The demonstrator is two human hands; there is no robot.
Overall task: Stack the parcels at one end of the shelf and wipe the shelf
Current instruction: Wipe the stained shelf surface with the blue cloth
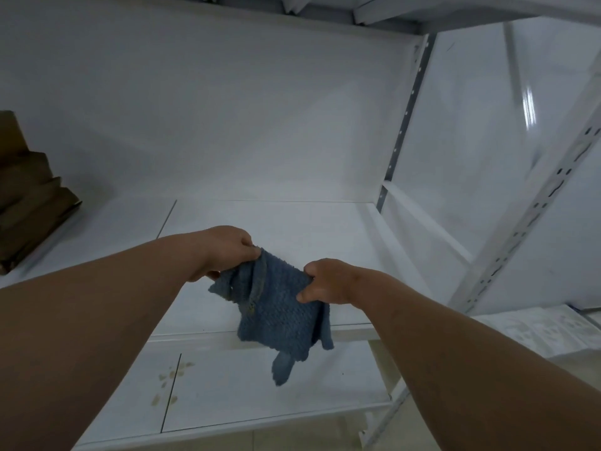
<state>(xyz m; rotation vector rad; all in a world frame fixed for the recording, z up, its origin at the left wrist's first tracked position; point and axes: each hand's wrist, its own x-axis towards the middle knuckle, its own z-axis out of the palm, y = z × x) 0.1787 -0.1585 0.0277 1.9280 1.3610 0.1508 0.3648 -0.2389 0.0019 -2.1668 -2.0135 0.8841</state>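
Head view: the landmark for all positions below is the white shelf (292, 222), a flat board with a thin seam running across its left part. Above its front edge, both bare forearms reach forward and hold a blue-grey knitted cloth (276, 307) in the air. The left hand (227, 252) pinches the cloth's upper left corner between curled fingers and thumb. The right hand (325, 281) grips the cloth's upper right edge, fingers curled round it. The cloth hangs slack between and below the two hands, clear of the shelf surface, and its lower corner drops past the shelf's front edge.

At the far left end of the shelf stands a stack of brown parcels (29, 196), stepped so that lower ones jut out further than upper ones. The stack is cut off by the picture's left border and lies well apart from the hands.

Behind the shelf rises a plain white wall (211, 109). At the shelf's right rear corner stands a perforated metal upright (403, 122); a second slotted upright (533, 209) stands at the right front corner. Overhead, the underside of an upper shelf (325, 11) shows ribbed bracing. Below the shelf's front edge lies a lower shelf (260, 385), white, with several yellowish stains (172, 375) near its own seam. Pale tiled floor (536, 333) shows to the right of the front upright.
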